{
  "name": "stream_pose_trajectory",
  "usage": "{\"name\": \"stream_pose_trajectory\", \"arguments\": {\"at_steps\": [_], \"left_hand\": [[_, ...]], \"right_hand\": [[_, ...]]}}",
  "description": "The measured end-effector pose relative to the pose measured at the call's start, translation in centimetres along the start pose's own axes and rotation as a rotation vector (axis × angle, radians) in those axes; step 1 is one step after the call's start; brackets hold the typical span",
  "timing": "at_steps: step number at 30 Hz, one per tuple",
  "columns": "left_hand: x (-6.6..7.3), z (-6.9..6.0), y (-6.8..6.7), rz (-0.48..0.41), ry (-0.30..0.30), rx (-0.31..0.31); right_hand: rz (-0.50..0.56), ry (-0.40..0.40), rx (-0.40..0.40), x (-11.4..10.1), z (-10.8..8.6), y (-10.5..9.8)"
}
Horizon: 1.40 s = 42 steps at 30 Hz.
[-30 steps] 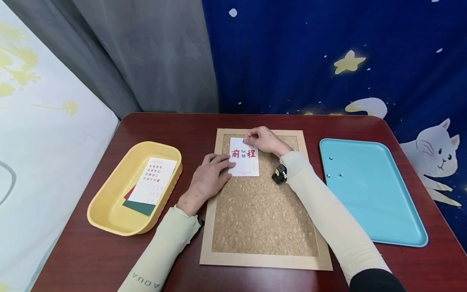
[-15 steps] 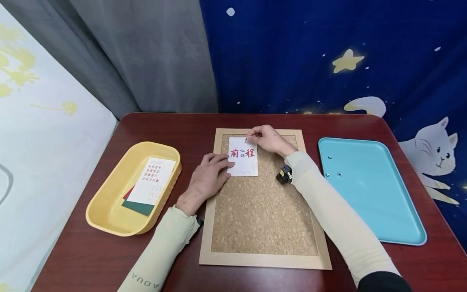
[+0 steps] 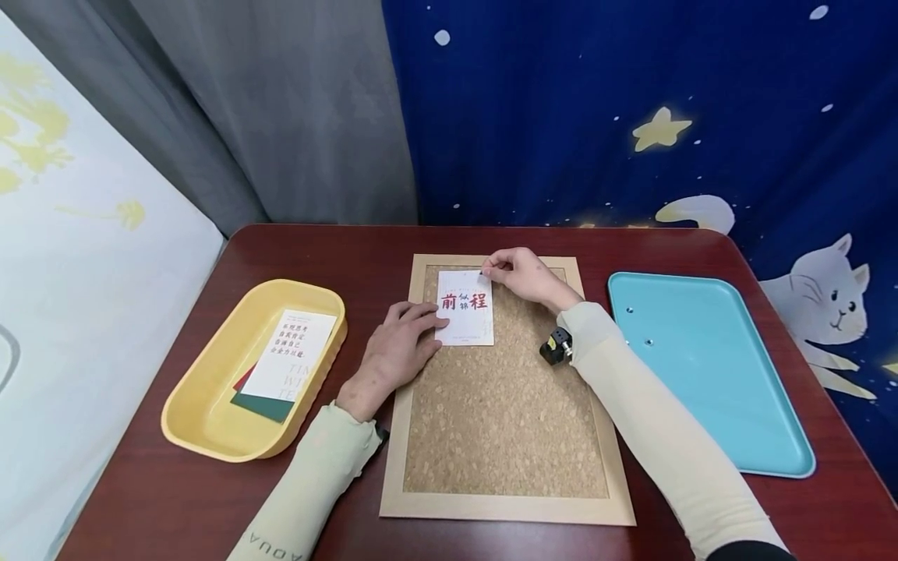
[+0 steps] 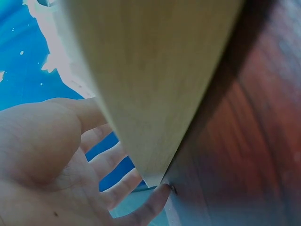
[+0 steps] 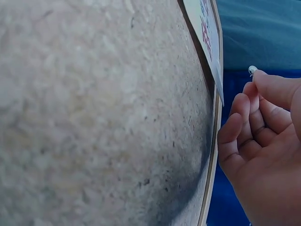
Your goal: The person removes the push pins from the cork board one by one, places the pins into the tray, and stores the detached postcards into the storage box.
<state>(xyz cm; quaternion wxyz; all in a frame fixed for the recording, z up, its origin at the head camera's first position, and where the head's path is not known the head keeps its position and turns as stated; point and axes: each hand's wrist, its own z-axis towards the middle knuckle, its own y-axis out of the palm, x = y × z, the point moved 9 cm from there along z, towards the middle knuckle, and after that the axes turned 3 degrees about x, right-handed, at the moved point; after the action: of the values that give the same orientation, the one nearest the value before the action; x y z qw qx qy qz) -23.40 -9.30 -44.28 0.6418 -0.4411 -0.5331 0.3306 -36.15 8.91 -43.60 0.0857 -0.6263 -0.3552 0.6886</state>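
A white card [image 3: 464, 329] with red and dark characters lies on the upper left part of the wood-framed corkboard [image 3: 505, 421]. My left hand [image 3: 400, 343] rests over the board's left frame, fingers extended and fingertips on the card's left edge. At the card's top right corner, my right hand [image 3: 526, 276] pinches a small shiny thumbtack [image 5: 252, 70] between thumb and index finger. In the right wrist view the thumbtack is held apart from the cork, and the card's near corner stands off the board. The left wrist view shows the left palm [image 4: 42, 155] beside the frame's edge.
On the left stands a yellow basin [image 3: 189, 389] holding a white card [image 3: 291, 354], with green and red cards beneath. To the right lies a blue tray [image 3: 722, 389] with small silver tacks [image 3: 648, 342]. All rest on a dark red table [image 3: 379, 257].
My right hand has moved slightly right, from the card's top edge to its top right corner, still pinching the thumbtack. The left hand stays on the card's left edge.
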Motion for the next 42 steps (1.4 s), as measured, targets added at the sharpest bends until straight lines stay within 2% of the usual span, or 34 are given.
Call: {"name": "stream_pose_trajectory", "arguments": {"at_steps": [24,36,42], "left_hand": [[0.1,-0.2,0.0,-0.013,-0.002,0.001],[-0.1,-0.2,0.0,-0.016,-0.006,0.004],[0.0,-0.1,0.0,-0.007,-0.003,0.002]], "right_hand": [[0.005,0.016,0.090,1.1,-2.3,-2.8],[0.012,0.077,0.120,2.7,-3.8,-4.4],[-0.028,0.050,0.129,2.7,-4.5,-5.0]]}}
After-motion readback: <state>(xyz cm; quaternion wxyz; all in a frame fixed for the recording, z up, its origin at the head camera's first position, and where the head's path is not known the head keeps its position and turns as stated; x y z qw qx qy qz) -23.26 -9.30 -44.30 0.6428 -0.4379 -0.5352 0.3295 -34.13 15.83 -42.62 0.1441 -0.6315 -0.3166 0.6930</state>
